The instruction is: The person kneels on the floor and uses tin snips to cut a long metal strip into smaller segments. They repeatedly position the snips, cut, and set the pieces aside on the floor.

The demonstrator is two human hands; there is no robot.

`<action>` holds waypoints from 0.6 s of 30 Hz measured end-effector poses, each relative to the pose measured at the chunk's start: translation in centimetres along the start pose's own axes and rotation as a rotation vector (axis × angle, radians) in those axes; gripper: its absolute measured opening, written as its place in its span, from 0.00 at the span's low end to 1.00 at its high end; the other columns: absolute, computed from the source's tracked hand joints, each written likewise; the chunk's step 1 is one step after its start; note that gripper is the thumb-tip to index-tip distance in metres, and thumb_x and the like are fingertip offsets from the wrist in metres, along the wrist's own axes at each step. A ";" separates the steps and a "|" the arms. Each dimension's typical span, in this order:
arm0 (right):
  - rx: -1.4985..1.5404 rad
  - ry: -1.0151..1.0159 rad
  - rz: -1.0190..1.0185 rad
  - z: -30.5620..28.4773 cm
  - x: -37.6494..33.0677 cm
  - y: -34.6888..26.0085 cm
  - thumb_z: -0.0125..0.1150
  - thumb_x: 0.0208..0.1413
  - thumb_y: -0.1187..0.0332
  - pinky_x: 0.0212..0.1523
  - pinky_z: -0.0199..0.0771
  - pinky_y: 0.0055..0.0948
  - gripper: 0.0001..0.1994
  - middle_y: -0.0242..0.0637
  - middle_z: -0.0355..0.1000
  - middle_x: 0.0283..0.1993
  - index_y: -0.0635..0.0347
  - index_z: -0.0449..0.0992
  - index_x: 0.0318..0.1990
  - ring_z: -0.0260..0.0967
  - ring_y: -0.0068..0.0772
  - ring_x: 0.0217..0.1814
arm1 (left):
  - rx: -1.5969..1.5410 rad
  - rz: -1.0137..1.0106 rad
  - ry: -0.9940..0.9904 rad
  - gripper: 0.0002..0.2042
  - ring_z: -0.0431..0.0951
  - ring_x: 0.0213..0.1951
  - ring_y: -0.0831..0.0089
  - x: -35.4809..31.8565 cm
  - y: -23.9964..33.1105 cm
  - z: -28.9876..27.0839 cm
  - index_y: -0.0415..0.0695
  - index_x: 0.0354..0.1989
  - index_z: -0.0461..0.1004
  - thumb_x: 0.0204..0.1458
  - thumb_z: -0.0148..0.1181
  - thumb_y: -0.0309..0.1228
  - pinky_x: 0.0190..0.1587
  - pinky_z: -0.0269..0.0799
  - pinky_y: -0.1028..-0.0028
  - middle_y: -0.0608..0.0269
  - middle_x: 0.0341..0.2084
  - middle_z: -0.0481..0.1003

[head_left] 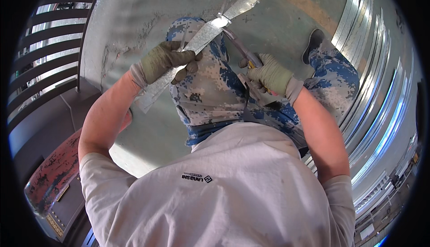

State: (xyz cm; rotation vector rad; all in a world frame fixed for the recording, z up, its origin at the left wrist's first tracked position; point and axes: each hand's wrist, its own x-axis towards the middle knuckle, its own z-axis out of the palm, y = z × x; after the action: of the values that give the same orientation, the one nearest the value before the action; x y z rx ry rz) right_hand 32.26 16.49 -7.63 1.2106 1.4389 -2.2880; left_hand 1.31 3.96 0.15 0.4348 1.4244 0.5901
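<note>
A long, thin strip of shiny sheet metal (207, 36) runs slantwise over my raised knee. My left hand (168, 62), in a grey-green work glove, is closed on its lower part. In my gloved right hand (268, 73) is a pair of metal snips (238, 45), whose grey front end reaches up to the strip just beyond the knee. Whether the blades touch the metal or are apart from it I cannot make out. Yellow shows on the snips near my fingers. Bent, jagged pieces stand along the strip's far part.
Long metal strips (354, 27) lie stacked on the floor (277, 32) along the right. Dark slatted railing (53, 32) rises at the left. Below it is a worn red curved object (53, 175). My legs in camouflage trousers (201, 95) are bent under the work.
</note>
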 end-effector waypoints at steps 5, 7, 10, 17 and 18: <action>-0.503 0.218 -0.302 0.4 1.0 1.9 0.62 0.62 0.72 0.48 0.83 0.45 0.21 0.53 0.83 0.45 0.62 0.79 0.63 0.84 0.56 0.45 | 0.056 0.018 0.004 0.13 0.76 0.20 0.82 0.0 0.6 0.5 0.40 0.55 0.82 0.72 0.66 0.36 0.22 0.67 0.79 0.65 0.30 0.83; -0.711 0.387 -0.243 1.6 0.4 1.4 0.64 0.62 0.69 0.56 0.83 0.49 0.21 0.55 0.83 0.51 0.63 0.78 0.63 0.83 0.60 0.56 | 0.082 0.053 -0.016 0.13 0.75 0.20 0.82 0.0 0.8 0.6 0.40 0.55 0.81 0.72 0.65 0.36 0.22 0.67 0.79 0.64 0.30 0.83; -0.890 0.482 -0.084 2.8 -0.6 -0.9 0.69 0.62 0.65 0.63 0.82 0.53 0.25 0.57 0.80 0.61 0.62 0.75 0.65 0.81 0.61 0.65 | 0.100 0.045 -0.018 0.13 0.75 0.20 0.83 0.2 0.9 0.5 0.40 0.55 0.81 0.73 0.64 0.36 0.22 0.69 0.78 0.64 0.31 0.83; -1.219 0.515 0.073 3.4 -1.7 -3.1 0.71 0.64 0.59 0.63 0.83 0.54 0.29 0.58 0.77 0.66 0.63 0.71 0.67 0.81 0.63 0.65 | 0.091 0.013 -0.089 0.12 0.76 0.23 0.85 -0.2 2.1 1.1 0.40 0.54 0.80 0.74 0.63 0.37 0.25 0.71 0.79 0.67 0.30 0.81; -1.236 0.513 0.055 3.3 -1.9 -3.2 0.70 0.65 0.59 0.63 0.84 0.54 0.28 0.58 0.78 0.66 0.63 0.72 0.67 0.81 0.63 0.65 | 0.103 0.010 -0.080 0.12 0.76 0.23 0.85 0.0 2.1 1.1 0.41 0.54 0.80 0.74 0.63 0.37 0.26 0.71 0.79 0.68 0.30 0.81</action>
State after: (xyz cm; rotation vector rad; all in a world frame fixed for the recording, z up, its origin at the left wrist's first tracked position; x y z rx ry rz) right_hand 29.98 14.96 -3.47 1.2887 2.3134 -0.6311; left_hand 2.15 5.70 1.60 0.5420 1.3808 0.5039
